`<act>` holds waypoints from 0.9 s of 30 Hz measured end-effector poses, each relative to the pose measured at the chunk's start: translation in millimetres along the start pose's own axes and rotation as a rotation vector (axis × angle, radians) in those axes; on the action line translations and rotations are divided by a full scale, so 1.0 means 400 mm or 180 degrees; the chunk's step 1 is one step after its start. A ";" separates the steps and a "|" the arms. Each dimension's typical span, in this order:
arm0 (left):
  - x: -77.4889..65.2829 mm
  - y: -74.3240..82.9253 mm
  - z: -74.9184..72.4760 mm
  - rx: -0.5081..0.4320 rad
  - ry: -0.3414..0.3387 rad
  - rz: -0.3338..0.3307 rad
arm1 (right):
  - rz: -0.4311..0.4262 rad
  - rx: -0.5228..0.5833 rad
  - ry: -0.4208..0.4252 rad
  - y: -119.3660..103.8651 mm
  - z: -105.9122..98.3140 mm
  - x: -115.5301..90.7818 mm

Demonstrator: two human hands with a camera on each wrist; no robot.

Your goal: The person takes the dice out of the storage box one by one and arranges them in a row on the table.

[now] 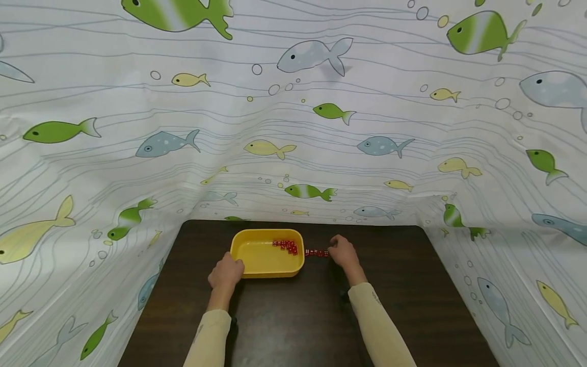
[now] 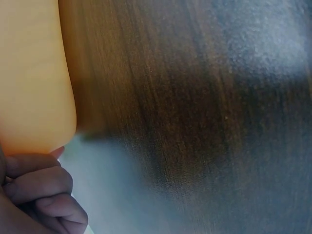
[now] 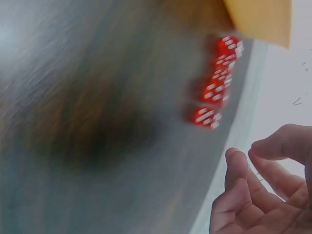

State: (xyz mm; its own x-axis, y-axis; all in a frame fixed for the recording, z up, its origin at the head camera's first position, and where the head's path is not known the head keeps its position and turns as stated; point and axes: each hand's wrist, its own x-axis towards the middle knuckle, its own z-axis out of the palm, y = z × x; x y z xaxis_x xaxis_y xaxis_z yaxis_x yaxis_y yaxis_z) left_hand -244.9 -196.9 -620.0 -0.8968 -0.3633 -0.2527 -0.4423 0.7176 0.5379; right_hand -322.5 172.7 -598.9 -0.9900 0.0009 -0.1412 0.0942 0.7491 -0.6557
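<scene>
A yellow plastic tray [image 1: 266, 271] lies on the dark table, with a cluster of red dice [image 1: 288, 246] toward its right side. My left hand [image 1: 226, 273] grips the tray's left rim; the left wrist view shows curled fingers [image 2: 41, 183] against the tray wall [image 2: 34, 78]. Outside the tray's right wall, a short row of red dice with white pips [image 3: 213, 92] sits on the tabletop. Just past that row's right end is my right hand [image 1: 344, 255]. Its thumb and fingers bend loosely toward each other, and nothing shows between them in the right wrist view.
The dark wood-grain table [image 1: 289, 321] carries the tray and dice. A white sheet printed with fish [image 1: 257, 112] rises behind the table's back edge and hangs along both sides.
</scene>
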 end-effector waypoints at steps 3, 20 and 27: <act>0.002 -0.005 -0.002 -0.0008 0.0000 0.0021 | -0.0021 0.0039 0.0089 -0.038 0.007 -0.002; -0.012 -0.008 0.004 -0.0059 0.0082 0.0087 | -0.0366 -0.0121 -0.0075 -0.202 0.071 -0.024; -0.007 -0.010 0.006 -0.0065 0.0102 0.0055 | -0.0340 -0.0282 -0.0183 -0.241 0.104 -0.024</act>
State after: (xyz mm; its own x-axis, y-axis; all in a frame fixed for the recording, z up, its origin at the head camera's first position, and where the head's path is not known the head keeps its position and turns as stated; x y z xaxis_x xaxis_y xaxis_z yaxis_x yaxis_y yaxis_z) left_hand -240.4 -197.3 -623.4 -0.9032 -0.3700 -0.2175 -0.4261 0.7118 0.5584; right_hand -317.5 73.0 -565.2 -0.9860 -0.1179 -0.1181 -0.0234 0.7984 -0.6017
